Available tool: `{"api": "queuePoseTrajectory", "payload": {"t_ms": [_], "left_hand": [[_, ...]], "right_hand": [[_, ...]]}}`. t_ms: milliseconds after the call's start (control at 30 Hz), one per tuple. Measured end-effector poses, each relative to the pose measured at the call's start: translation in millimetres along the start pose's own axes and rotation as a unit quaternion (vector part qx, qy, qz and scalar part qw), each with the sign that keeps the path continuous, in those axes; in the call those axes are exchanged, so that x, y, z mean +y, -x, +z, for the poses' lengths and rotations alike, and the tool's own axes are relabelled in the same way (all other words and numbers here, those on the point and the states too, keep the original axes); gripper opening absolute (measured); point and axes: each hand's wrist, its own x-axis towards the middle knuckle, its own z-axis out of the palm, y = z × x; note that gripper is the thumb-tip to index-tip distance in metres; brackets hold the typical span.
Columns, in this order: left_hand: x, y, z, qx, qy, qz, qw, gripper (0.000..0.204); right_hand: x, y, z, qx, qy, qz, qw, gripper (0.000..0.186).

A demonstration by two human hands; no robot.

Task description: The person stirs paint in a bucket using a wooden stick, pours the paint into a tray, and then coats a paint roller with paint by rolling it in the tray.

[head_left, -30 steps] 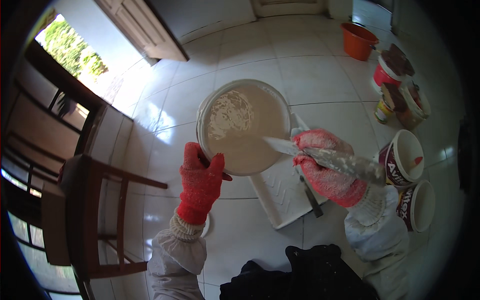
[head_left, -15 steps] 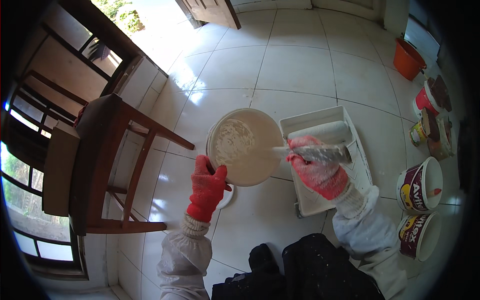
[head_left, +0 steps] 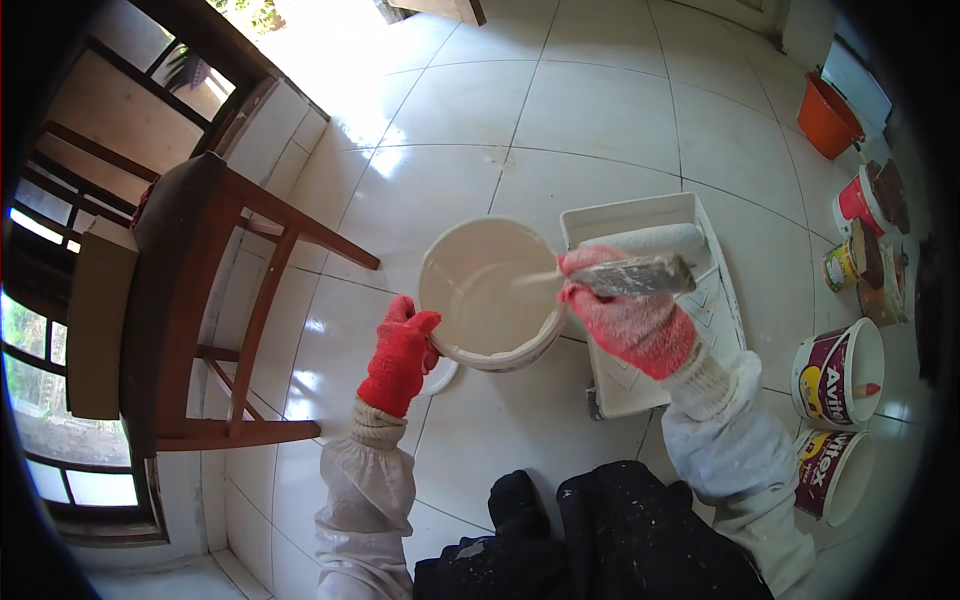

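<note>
Right side, on the floor: two white tubs (head_left: 838, 375) (head_left: 838, 473) with maroon-and-yellow labels, one just behind the other, both open. Further back by the right edge: a small can (head_left: 842, 266) with a green-yellow label, a red-and-white tub (head_left: 853, 200), and a plain orange bucket (head_left: 826, 116) at the far corner. No signs or screens.

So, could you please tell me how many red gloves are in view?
2: left glove grips the white bucket rim; right glove holds a paint-caked tool over the bucket.
</note>
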Motion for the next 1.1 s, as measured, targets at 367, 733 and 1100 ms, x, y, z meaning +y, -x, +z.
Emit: {"api": "queuePoseTrajectory", "payload": {"t_ms": [367, 733, 1100], "left_hand": [[-12, 3, -9, -0.061, 0.014, 0.005, 0.998, 0.01], [-24, 7, -11, -0.008, -0.062, 0.173, 0.983, 0.015], [7, 26, 10, 0.06, -0.272, 0.389, 0.878, 0.016]], "right_hand": [[-8, -1, 3, -0.054, -0.059, 0.108, 0.991, 0.017], [-23, 3, 0, 0.05, 0.09, -0.064, 0.993, 0.016], [-27, 29, -8, 0.066, 0.156, -0.13, 0.977, 0.026]]}}
